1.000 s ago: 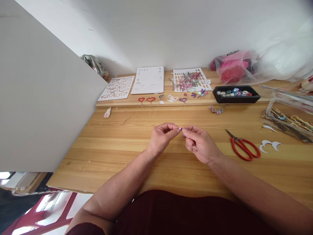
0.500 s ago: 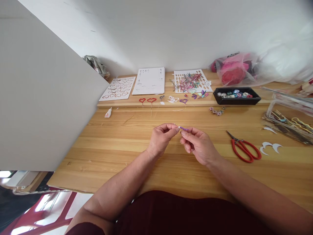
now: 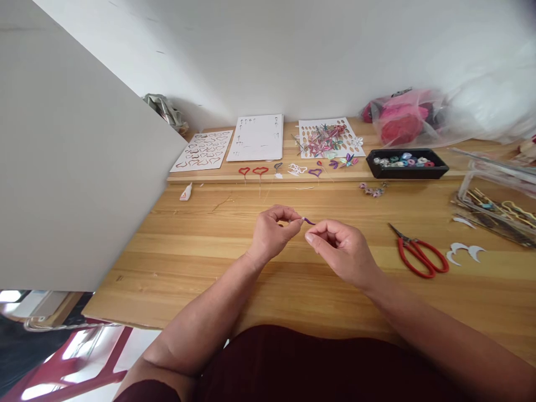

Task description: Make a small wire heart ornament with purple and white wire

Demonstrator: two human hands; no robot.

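Between the thumb and forefinger of my left hand point(image 3: 277, 231) is one end of a thin, slightly curved purple-wrapped strip point(image 3: 309, 221), with a bit of white showing at the fingertips. My right hand point(image 3: 337, 245) is closed in a pinch just right of the strip's free end. Whatever its fingertips hold, perhaps a fine thread, is too small to make out. Both hands are above the wooden table point(image 3: 188, 268). Red-handled scissors point(image 3: 421, 254) lie to the right, beside white crescent-shaped cutouts point(image 3: 473, 252).
Along the back ledge are red heart outlines point(image 3: 260, 171), a purple heart outline point(image 3: 315, 172), white cutout sheets point(image 3: 255, 139) and a pile of shiny petals point(image 3: 324, 142). A black tray point(image 3: 408, 174) holds thread spools. A glue bottle point(image 3: 186, 192) lies at left, a clear box point(image 3: 494, 195) at right.
My right hand has moved off the purple strip and its fingers have drawn together. My left hand has shifted slightly left, still pinching the strip.
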